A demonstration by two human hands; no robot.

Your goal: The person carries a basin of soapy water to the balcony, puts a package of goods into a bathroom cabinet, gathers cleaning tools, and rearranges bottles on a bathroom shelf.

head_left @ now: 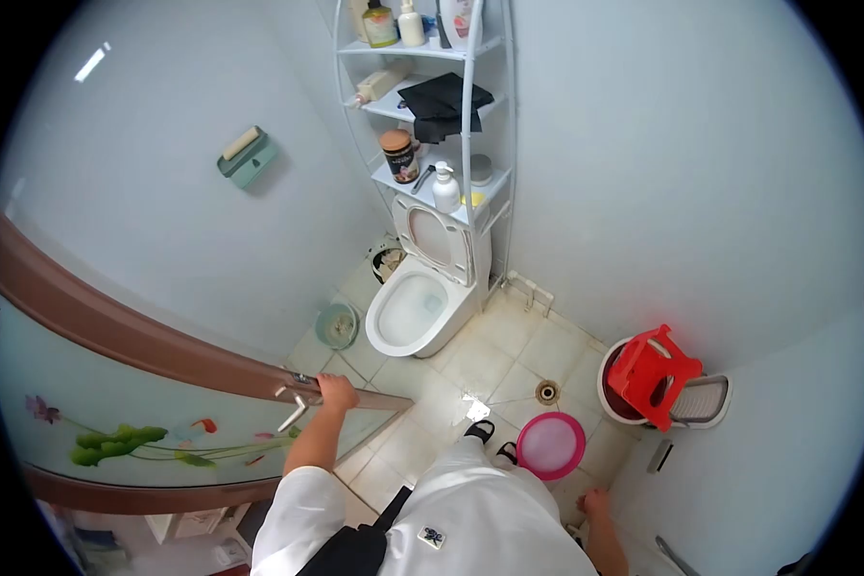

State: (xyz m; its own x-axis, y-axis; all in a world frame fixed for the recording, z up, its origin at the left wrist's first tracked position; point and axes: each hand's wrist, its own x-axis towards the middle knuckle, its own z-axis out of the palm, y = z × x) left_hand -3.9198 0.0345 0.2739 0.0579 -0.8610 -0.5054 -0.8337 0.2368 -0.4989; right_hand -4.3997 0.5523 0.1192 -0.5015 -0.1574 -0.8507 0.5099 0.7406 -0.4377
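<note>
My left hand is closed round the edge of a brown-framed door, just beside its metal handle. The door has a frosted glass panel painted with lotus leaves and flowers. Low on the right, my right hand hangs near the wall with its fingers curled; whatever may be in them is hidden. A pink basin with a pale inside sits on the floor, close to my feet and a little above my right hand in view.
Ahead stands a white toilet with its lid up, below a shelf rack of bottles and jars. A green basin and a waste bin are left of it. A red stool rests on a bucket at right. The floor drain is central.
</note>
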